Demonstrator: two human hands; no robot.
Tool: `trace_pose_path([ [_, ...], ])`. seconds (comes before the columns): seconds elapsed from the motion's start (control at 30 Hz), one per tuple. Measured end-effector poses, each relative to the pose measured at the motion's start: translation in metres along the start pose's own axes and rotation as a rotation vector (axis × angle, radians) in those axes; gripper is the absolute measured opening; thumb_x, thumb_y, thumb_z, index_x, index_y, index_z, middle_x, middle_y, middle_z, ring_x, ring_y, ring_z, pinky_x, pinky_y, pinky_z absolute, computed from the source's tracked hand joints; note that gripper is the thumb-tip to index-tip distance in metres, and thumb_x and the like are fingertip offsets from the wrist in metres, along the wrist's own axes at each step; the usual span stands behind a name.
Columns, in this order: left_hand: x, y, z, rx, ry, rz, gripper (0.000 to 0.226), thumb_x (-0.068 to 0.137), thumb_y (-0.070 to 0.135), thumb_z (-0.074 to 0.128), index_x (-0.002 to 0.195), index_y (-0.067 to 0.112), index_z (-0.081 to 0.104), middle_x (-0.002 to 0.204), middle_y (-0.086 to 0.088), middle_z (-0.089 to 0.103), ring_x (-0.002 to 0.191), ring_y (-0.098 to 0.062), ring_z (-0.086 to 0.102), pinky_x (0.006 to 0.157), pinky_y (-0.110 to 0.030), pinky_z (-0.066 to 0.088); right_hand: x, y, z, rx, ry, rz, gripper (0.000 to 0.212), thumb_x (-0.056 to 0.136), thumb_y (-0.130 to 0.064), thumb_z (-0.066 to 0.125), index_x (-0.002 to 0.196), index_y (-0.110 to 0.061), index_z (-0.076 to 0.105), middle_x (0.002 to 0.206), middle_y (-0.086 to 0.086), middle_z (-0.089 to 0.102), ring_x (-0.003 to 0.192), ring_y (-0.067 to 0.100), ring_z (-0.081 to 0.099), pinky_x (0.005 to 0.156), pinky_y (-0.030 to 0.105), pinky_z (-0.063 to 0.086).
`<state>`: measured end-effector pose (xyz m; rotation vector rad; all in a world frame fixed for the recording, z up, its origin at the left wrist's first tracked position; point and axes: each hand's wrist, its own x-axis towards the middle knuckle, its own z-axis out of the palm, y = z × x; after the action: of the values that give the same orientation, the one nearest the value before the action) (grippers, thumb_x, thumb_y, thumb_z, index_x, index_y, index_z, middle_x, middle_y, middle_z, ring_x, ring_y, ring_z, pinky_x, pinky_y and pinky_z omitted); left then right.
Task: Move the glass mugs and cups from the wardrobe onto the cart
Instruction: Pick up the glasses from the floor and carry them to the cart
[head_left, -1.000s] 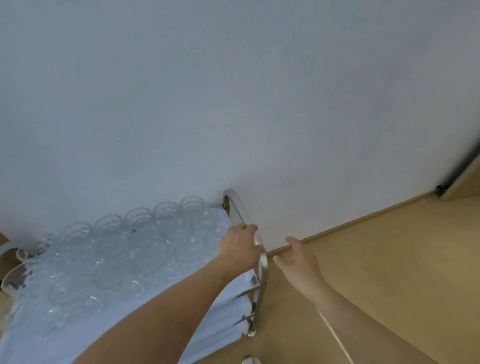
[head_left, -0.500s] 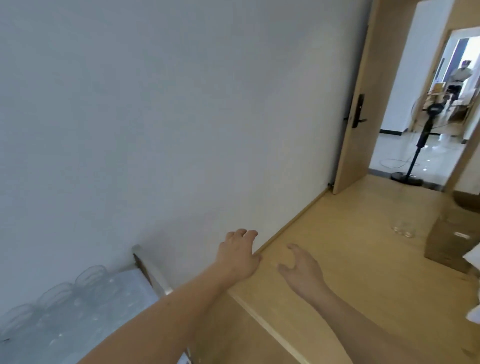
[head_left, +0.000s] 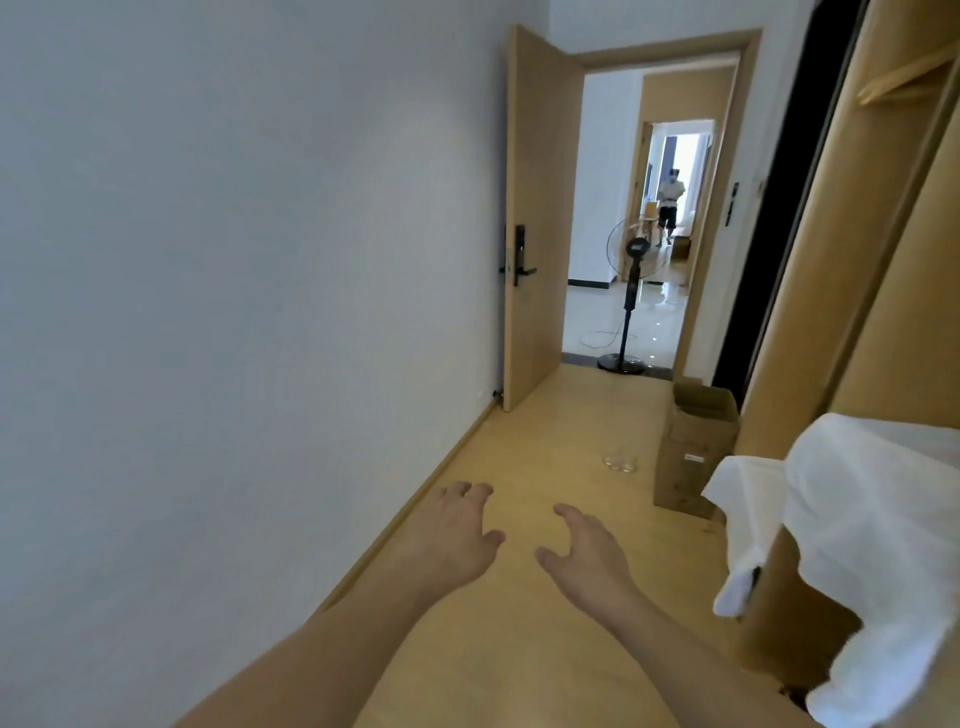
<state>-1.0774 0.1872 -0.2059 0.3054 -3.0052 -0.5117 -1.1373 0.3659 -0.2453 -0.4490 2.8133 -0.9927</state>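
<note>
Both hands hold nothing: the left hand (head_left: 457, 535) and right hand (head_left: 587, 553) reach forward, fingers spread. A few small glass cups (head_left: 619, 461) sit on the floor (head_left: 545, 441) right of centre, beside a cardboard box (head_left: 693, 452). They look light, slick and breakable; best gripped around the sides.

Both forearms run off the bottom edge, so nothing past them shows. Ahead of the right hand (head_left: 584, 551), those glasses (head_left: 619, 461) on the floor are so small and see-through I can't count them or tell mugs from cups. Right of that hand, the white cloth (head_left: 878, 545) covers whatever it's draped on and gets cut by the frame edge. Way beyond both hands, the person (head_left: 670, 208) through the doorway is just a tiny blur.
</note>
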Motion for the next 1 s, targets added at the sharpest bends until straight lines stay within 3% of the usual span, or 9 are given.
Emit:
trace_pose_path([
  [0.4,0.142,0.062,0.044,0.038,-0.106,0.123,0.065,0.097,0.044,0.059,0.154,0.023,0.035,0.158,-0.006,0.037,0.144,-0.029,0.032,0.114,-0.045,0.036,0.102,0.066,-0.05,-0.018,0.049,0.119,0.067,0.095,-0.043,0.065,0.154,-0.026,0.036,0.153,-0.001,0.043,0.138,0.021,0.043,0.111,0.037,0.042],
  [1.0,0.452,-0.002,0.072,-0.009,-0.275,0.274,0.065,0.097,0.045,0.06,0.153,0.023,0.036,0.156,-0.003,0.038,0.143,-0.028,0.033,0.114,-0.043,0.036,0.363,0.062,-0.006,0.032,0.123,0.408,0.067,0.093,-0.045,0.067,0.151,-0.03,0.038,0.15,-0.002,0.045,0.136,0.021,0.045,0.106,0.036,0.045],
])
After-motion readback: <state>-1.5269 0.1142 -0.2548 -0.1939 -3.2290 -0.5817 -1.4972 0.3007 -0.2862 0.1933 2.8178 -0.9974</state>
